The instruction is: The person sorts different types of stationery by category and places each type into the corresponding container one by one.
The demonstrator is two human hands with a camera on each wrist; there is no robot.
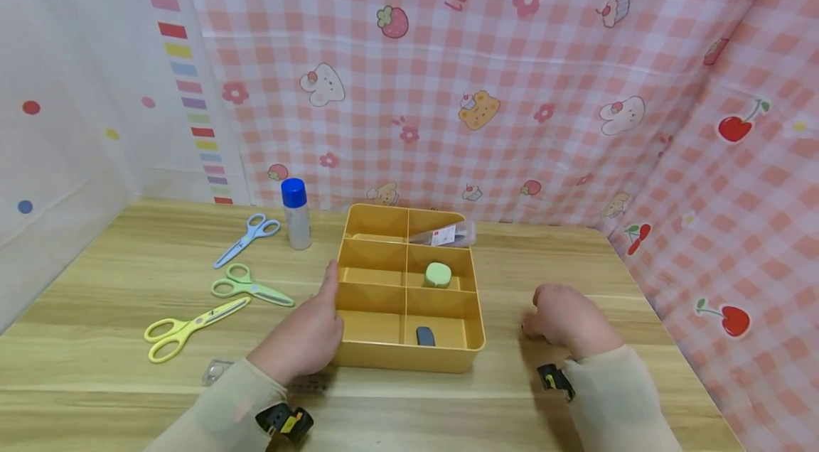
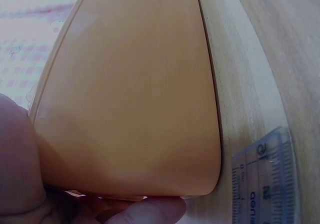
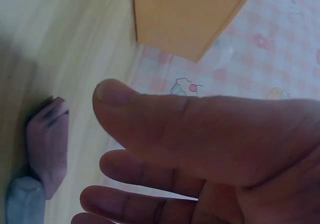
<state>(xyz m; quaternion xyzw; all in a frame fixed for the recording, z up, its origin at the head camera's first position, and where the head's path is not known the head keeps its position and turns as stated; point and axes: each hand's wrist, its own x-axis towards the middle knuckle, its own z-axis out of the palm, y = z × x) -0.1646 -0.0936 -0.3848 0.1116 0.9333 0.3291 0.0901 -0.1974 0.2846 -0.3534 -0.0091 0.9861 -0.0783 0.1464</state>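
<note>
Box (image 1: 409, 358) at lower centre of frame. Left hand (image 1: 299, 335) on its left side, index straight; thumb contact: cannot tell. Right hand (image 1: 571, 320), right of frame: thumb and fingers apart, empty. Any pinch should straddle pink block (image 3: 49, 146) alone, clear of grey block (image 3: 25, 201).
</note>
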